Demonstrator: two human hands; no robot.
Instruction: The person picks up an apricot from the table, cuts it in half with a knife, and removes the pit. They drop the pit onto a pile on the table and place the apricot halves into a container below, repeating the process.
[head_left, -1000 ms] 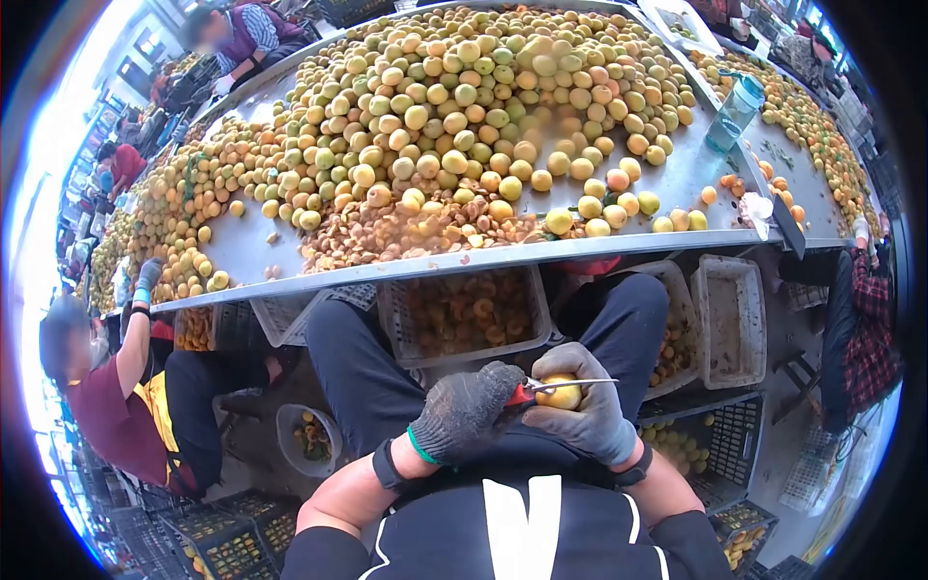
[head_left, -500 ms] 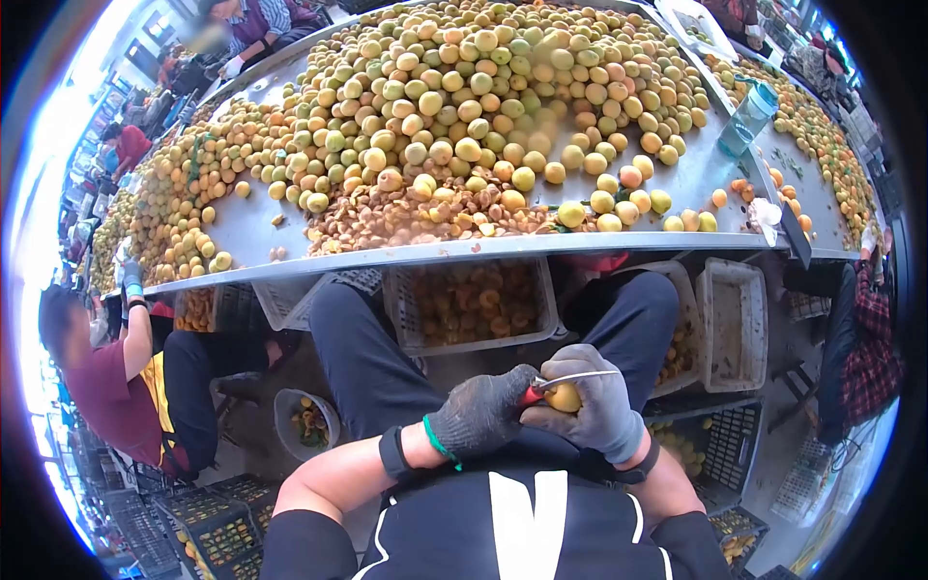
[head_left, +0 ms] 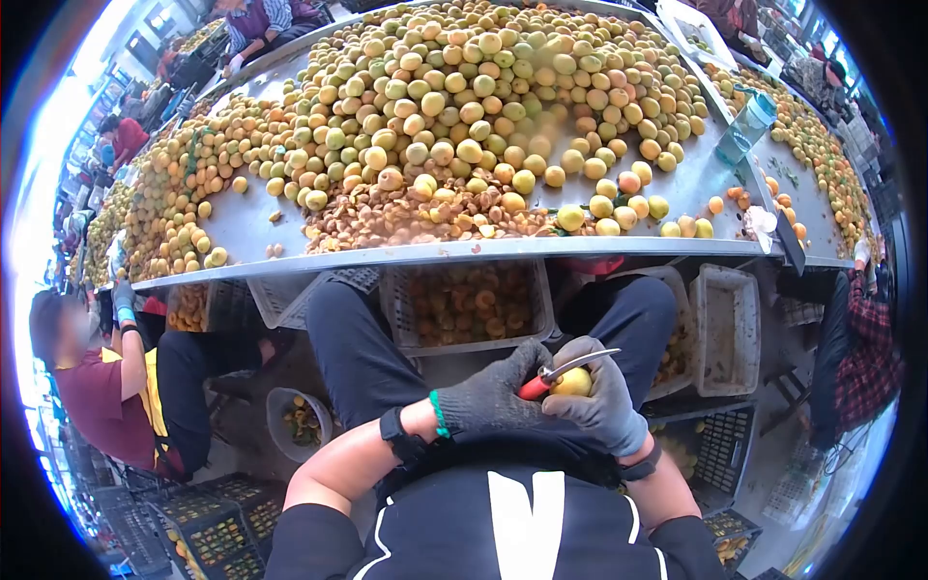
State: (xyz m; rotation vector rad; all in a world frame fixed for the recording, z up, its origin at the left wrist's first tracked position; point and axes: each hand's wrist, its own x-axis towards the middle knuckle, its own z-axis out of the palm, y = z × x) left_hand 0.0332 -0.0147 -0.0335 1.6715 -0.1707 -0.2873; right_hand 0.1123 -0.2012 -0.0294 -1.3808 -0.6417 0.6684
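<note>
1. Head view, the hands: a yellow fruit [head_left: 572,383] is held low over the lap, cupped in the gloved right hand [head_left: 604,401], whose fingers are wrapped closely around it.
2. A red-handled knife [head_left: 561,371] is gripped in the gloved left hand [head_left: 488,396], fingers closed tight on the handle; the blade lies across the top of the fruit and points to the right, past the right hand's knuckles.
3. Judged from this, the fruit is being cut open. The cut is best guided along the seam, with the fruit turned against the blade rather than the blade pushed, so that the edge is kept off the right glove's fingers.
4. Pressure is best kept light: the fruit looks soft and could be crushed by a hard squeeze.
5. Head view, ahead: a metal table [head_left: 677,184] is heaped with whole fruit, and a band of pits [head_left: 406,220] lies near its front edge.
6. Beneath the table, a crate [head_left: 469,304] of cut fruit stands between the knees, and an emptier crate [head_left: 730,329] to the right.
7. A bottle [head_left: 746,126] stands on the table at the right.
8. A bucket [head_left: 302,420] stands on the floor at the left, beside a seated co-worker [head_left: 106,387].
</note>
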